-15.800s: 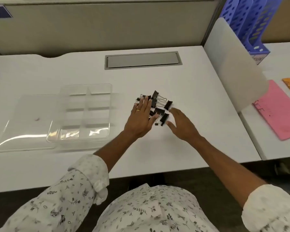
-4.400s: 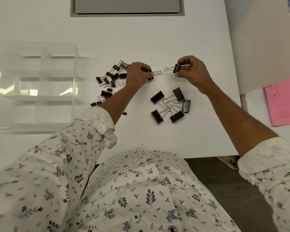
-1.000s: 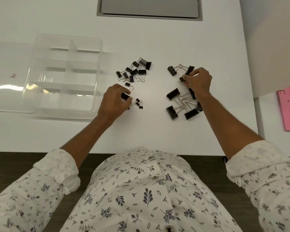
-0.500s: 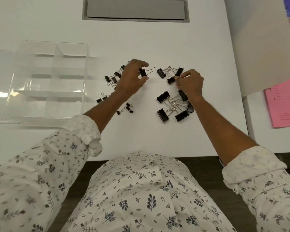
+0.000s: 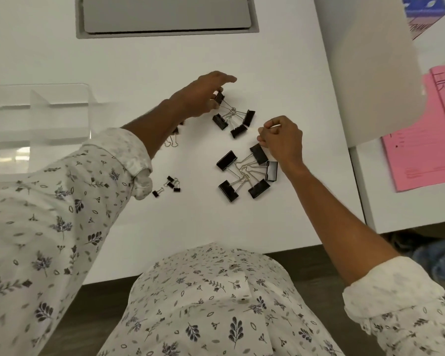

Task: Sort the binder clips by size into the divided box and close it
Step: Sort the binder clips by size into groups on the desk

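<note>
1. Reaching across the white desk (image 5: 190,227), your left hand (image 5: 202,97) pinches the black body of a medium clip (image 5: 219,97) between thumb and fingertips, with the forefinger stretched out beyond it.
2. That clip sits at the far end of a cluster of medium clips (image 5: 239,131). Three others lie just on the near side of it, and their wire handles cross in the middle.
3. Your right hand (image 5: 281,141) is to the right of that cluster, with its fingers curled tight toward the palm. You cannot tell from this view whether it grips anything.
4. Its fingers are just beside, perhaps touching, the farthest of five large clips (image 5: 226,160). These lie in a ring nearer to you, with their handles tangled at the centre.
5. A few small clips (image 5: 170,185) lie left of the large ones, close to your left cuff (image 5: 141,176).
6. More wire loops (image 5: 174,143) show beside your left forearm, their clips mostly hidden beneath it.
7. The divided box (image 5: 36,102) lies at the left edge, well apart from all the clips, its clear partitions blurred.
8. A grey hatch (image 5: 165,14) is set into the desk on the far side, and pink folders (image 5: 421,140) lie on the neighbouring desk to the right.
</note>
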{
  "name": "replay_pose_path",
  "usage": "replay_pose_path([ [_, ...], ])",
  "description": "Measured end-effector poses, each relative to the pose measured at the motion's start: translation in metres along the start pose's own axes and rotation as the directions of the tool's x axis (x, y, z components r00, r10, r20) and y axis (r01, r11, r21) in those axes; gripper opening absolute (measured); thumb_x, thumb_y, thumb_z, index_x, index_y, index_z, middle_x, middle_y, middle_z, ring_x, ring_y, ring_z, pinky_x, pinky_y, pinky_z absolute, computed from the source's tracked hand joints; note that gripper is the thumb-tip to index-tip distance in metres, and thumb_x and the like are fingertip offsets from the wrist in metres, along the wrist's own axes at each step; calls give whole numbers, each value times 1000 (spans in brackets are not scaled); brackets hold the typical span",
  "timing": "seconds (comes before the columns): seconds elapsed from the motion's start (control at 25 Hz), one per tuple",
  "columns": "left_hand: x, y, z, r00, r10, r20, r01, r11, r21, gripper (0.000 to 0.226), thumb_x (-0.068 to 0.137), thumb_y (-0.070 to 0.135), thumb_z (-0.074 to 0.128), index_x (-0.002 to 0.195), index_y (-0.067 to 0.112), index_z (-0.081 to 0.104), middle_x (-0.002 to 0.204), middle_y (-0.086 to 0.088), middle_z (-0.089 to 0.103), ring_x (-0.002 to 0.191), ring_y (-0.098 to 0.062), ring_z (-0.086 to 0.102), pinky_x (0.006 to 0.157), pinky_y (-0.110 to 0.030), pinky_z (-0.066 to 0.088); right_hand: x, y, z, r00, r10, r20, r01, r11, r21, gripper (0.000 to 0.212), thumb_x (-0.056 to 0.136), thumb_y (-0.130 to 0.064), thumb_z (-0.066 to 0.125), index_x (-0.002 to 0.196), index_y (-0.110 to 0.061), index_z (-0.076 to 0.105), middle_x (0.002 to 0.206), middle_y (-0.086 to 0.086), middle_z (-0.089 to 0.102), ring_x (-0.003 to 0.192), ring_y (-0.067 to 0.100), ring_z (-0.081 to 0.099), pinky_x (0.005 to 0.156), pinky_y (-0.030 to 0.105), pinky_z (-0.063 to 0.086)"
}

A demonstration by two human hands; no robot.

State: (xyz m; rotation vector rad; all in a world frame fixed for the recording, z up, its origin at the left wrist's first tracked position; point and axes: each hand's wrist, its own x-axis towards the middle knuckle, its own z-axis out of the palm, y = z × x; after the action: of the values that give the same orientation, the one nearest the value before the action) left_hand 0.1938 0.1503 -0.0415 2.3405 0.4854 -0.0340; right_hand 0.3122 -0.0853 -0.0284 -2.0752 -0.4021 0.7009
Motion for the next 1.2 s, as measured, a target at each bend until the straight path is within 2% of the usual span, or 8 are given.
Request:
replay_pose_path([
  [0.24, 4, -6, -4, 997, -16, 74, 17, 1000, -11, 82, 91, -7, 62, 158, 25, 28, 162, 0, 33, 140, -20, 44, 109, -33, 47, 9, -1, 3, 1000, 0, -20, 0, 1000, 5, 12, 91, -8, 71, 101, -5, 66, 80, 9, 74, 71, 16, 76, 74, 38, 65],
  [0.48, -41, -30, -8, 967, -156, -202, 150, 988, -45, 53, 102, -3, 39, 150, 17, 44, 155, -1, 47, 147, -17, 39, 122, -27, 27, 3, -8, 23, 990, -143, -3, 143, 989, -27, 9, 93, -16, 65, 102, -16, 64, 87, -7, 71, 70, 15, 75, 76, 45, 63],
  [0.68, -103, -57, -21, 925, -282, -254, 286, 958, -24, 51, 99, -5, 38, 140, 19, 57, 148, 0, 53, 147, -13, 37, 111, -20, 30, -14, -20, 62, 916, -326, 234, 353, 932, -81, 17, 92, -9, 65, 107, -16, 66, 106, -3, 71, 79, 16, 69, 83, 35, 59],
  [0.8, -133, -60, -24, 874, -365, -321, 366, 929, -58, 45, 98, -1, 45, 136, 18, 60, 143, -3, 59, 133, -18, 54, 102, -20, 42, -28, -29, 89, 788, -439, 433, 543, 826, -152, 32, 95, 0, 59, 123, -14, 65, 125, -1, 65, 94, 10, 64, 92, 28, 53],
  [0.88, -154, -53, -21, 839, -419, -347, 416, 905, -87, 44, 98, -2, 48, 137, 12, 59, 142, -6, 60, 133, -21, 54, 107, -24, 42, -34, -33, 109, 692, -417, 590, 632, 745, -215, 55, 89, 12, 48, 135, -15, 59, 141, 1, 57, 116, 16, 58, 102, 31, 48],
  [1.0, -183, -35, -1, 818, -449, -360, 445, 890, -99, 43, 97, -4, 50, 138, 6, 58, 140, -12, 60, 133, -26, 53, 113, -29, 37, -36, -37, 132, 519, -414, 748, 813, 510, -282, 74, 79, 16, 45, 147, -14, 49, 159, 5, 40, 140, 29, 39, 104, 40, 44],
  [1.08, -199, -25, 15, 837, -435, -332, 431, 898, -92, 42, 95, -5, 52, 135, 6, 60, 136, -14, 60, 128, -28, 55, 110, -32, 42, -40, -36, 142, 488, -426, 762, 858, 394, -329, 72, 80, 14, 49, 147, -12, 50, 158, 7, 41, 139, 34, 40, 97, 47, 50],
  [1.2, -221, -17, 38, 830, -447, -335, 450, 890, -71, 40, 94, 3, 58, 134, 9, 61, 142, -11, 53, 132, -29, 50, 112, -42, 42, -50, -28, 146, 543, -468, 697, 837, 364, -408, 60, 83, 10, 53, 139, -11, 58, 148, 9, 50, 125, 36, 50, 89, 51, 51],
])
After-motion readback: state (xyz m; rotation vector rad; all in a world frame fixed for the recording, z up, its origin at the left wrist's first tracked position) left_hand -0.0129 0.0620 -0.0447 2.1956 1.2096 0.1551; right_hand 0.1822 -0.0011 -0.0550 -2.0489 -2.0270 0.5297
